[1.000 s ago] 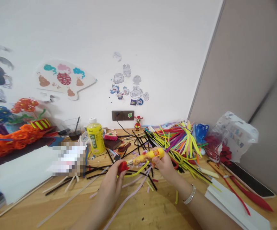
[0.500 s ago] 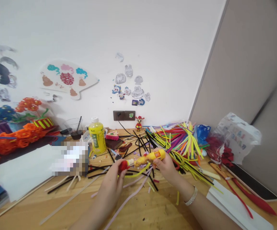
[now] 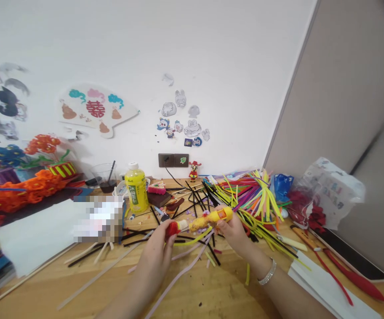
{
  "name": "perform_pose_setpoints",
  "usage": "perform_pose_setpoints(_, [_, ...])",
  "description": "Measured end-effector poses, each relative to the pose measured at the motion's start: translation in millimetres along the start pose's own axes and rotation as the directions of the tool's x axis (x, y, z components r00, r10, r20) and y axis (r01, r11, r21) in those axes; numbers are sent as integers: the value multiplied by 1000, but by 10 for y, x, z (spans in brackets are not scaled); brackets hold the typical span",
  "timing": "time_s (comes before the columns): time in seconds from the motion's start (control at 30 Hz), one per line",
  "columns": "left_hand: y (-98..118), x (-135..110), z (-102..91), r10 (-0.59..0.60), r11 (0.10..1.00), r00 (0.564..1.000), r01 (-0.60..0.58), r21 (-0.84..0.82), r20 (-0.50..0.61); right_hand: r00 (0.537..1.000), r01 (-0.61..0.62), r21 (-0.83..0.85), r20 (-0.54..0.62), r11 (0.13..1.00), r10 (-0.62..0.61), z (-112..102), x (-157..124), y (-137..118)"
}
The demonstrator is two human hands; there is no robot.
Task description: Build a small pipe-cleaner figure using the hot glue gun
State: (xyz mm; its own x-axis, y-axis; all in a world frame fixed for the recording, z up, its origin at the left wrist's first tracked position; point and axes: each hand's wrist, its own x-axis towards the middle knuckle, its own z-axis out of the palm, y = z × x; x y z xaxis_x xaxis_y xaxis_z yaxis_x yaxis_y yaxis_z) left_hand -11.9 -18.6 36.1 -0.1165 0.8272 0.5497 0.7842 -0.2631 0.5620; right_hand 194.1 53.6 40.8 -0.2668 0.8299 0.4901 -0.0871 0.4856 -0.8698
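My left hand [image 3: 160, 246] is closed on a small red and white fuzzy piece [image 3: 172, 228], seemingly made of pipe cleaner. In my right hand [image 3: 233, 230] is a yellow glue gun [image 3: 208, 219] with brown smears and an orange window, its tip pointing left. That tip is right by the white end of the fuzzy piece; whether they touch I cannot tell. Beneath the hands lie a yellow pipe cleaner [image 3: 192, 242], pale pink strips [image 3: 181, 283] and scattered black pipe cleaners [image 3: 138, 239].
A yellow drink bottle [image 3: 136, 190] stands behind my left hand. Colourful pipe cleaners [image 3: 245, 195] are heaped at the back right. White paper [image 3: 35, 232] lies on the left, near orange fuzzy flowers [image 3: 29, 195]. A red-handled tool [image 3: 358, 277] lies on the right.
The view has shifted slightly, so things appear a little further right. The glue gun has moved slightly right relative to the fuzzy piece, and both grips are unchanged.
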Motion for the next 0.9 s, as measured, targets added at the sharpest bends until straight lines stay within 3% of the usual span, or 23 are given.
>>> perform_pose_setpoints(0.17, [1, 33, -15, -18, 1000, 1000, 18, -20, -9, 997, 13, -100, -68, 995, -20, -3, 14, -22])
perform_pose_setpoints(0.33, [11, 20, -21, -16, 999, 1000, 16, -50, -10, 959, -9, -339, -269, 941, -87, -155, 113, 47])
perform_pose_setpoints(0.4, [20, 4, -23, -10, 998, 1000, 10, -63, 0, 945, -73, -536, -308, 841, -114, -234, 159, 115])
perform_pose_setpoints(0.43, [26, -5, -24, -4, 998, 1000, 5, -64, 8, 953, -121, -720, -278, 683, -123, -266, 177, 159])
perform_pose_setpoints(0.47, [33, -14, -25, 4, 998, 1000, -3, -62, 16, 959, -136, -784, -259, 606, -119, -290, 189, 208])
perform_pose_setpoints(0.53, [47, -31, -28, 21, 998, 999, -20, -56, 24, 972, -133, -847, -212, 515, -97, -312, 196, 307])
perform_pose_setpoints(0.6, [55, -49, -29, 33, 998, 999, -32, -48, 24, 984, -107, -866, -164, 489, -75, -303, 186, 383])
perform_pose_setpoints(0.7, [50, -75, -23, 48, 999, 999, -48, -23, 22, 996, -37, -879, -71, 476, -53, -254, 159, 397])
perform_pose_setpoints(0.83, [26, -100, -10, 139, 990, 990, -139, -1, 19, 997, 69, -850, 42, 522, -63, -124, 123, 208])
perform_pose_setpoints(0.87, [21, -104, -7, 163, 987, 987, -163, -3, 19, 995, 100, -827, 69, 554, -76, -76, 107, 136])
perform_pose_setpoints(0.9, [17, -107, -3, 182, 983, 983, -182, -6, 23, 989, 146, -730, 112, 667, -94, -23, 85, 62])
